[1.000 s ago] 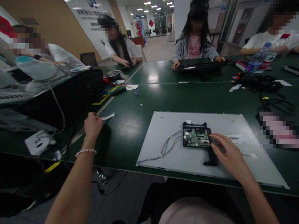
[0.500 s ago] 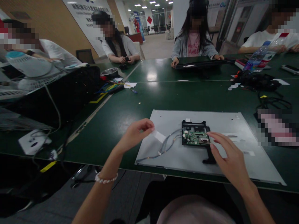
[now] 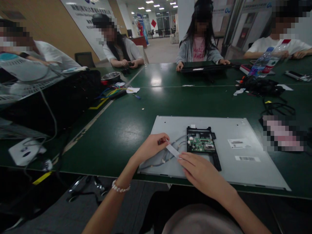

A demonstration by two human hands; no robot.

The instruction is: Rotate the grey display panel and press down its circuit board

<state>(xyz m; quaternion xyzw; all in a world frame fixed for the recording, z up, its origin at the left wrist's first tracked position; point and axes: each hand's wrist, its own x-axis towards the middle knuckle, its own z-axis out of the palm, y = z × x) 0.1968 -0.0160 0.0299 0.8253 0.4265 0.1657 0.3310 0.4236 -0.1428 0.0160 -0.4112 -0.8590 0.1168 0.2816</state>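
Note:
My left hand point(image 3: 156, 145) pinches one end of a short whitish strip point(image 3: 173, 150) above the left part of a grey metal panel point(image 3: 243, 172). The fingertips of my right hand point(image 3: 201, 170) are closed at the strip's other end. On the panel lies a black bracket point(image 3: 216, 161) carrying a green circuit board point(image 3: 200, 145). Grey cables point(image 3: 182, 140) run left from the board, passing beneath the strip. Two labels are stuck on the panel, right of the bracket.
A pink phone-like object point(image 3: 282, 133) and black cables point(image 3: 279, 107) lie right of the panel. Bottles point(image 3: 262, 63) stand farther back. Left are a white device point(image 3: 25, 151) and coloured wires point(image 3: 113, 92). Several people sit around the green table point(image 3: 126, 120).
My right hand has moved left from the circuit board to the strip's free end and closed on it. My left hand, holding the strip, has shifted slightly right and down.

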